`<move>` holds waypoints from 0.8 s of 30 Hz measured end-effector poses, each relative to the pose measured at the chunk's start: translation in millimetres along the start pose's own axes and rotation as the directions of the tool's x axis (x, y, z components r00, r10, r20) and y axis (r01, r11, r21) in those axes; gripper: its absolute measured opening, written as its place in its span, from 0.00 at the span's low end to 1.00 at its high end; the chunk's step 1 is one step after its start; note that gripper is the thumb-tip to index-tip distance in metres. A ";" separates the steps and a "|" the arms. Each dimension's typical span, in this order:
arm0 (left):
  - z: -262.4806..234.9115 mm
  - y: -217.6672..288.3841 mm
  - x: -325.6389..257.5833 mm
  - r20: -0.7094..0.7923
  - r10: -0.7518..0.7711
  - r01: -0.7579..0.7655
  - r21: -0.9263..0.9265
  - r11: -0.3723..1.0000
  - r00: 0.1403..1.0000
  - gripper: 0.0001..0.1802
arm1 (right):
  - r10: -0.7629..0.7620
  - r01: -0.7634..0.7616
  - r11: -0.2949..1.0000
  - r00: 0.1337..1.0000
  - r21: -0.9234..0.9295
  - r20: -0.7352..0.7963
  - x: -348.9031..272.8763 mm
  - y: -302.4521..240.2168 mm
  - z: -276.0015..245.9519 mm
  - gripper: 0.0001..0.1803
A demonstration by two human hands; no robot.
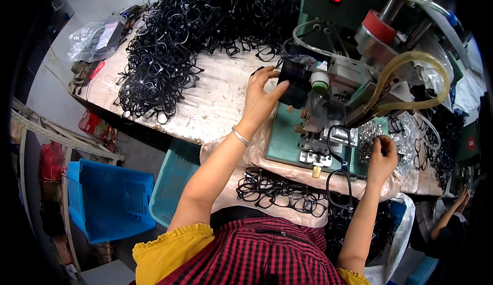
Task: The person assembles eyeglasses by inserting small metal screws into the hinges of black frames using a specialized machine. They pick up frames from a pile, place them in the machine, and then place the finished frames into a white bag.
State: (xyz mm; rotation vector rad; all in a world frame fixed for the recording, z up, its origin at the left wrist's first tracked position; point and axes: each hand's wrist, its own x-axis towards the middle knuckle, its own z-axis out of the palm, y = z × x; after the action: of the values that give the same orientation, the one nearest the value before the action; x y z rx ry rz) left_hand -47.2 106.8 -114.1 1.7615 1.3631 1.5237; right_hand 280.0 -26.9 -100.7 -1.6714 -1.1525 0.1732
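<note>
- In the head view, a black eyeglass frame (344, 166) is hanging at the front fixture of the green bench machine (280, 131), its long axis running from the fixture toward the wearer's body, the lower rim overhanging the front edge.
- The right hand (384, 159) is resting nearer to it; from those fingertips, the frame is lying to the left, with a gap between.
- The right fingers are curling close together over the small metal parts (367, 136); whether they are pinching one, I cannot tell.
- The left hand (264, 92) is holding thumb and fingers wide apart beside a dark box (294, 82); contact is hard to judge.
- A green tray (384, 125) is containing the loose metal parts.
- A blue plastic crate (75, 195) is standing at lower left, next to a teal basket (172, 177) that the left arm is partly hiding.
- More black frames (221, 12) are lying heaped on the table (226, 79) beyond the left hand.
</note>
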 end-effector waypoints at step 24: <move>16.2 -6.1 -9.1 0.208 -0.196 0.247 -0.260 0.933 0.958 0.26 | 0.075 -0.086 0.969 0.995 0.231 0.059 -13.9 12.9 -4.1 0.10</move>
State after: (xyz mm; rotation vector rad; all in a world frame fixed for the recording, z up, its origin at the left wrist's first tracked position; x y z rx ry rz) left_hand -33.8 105.7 -128.3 1.4728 1.1471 1.3274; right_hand 282.8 -39.8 -114.9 -1.5125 -1.0580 0.3892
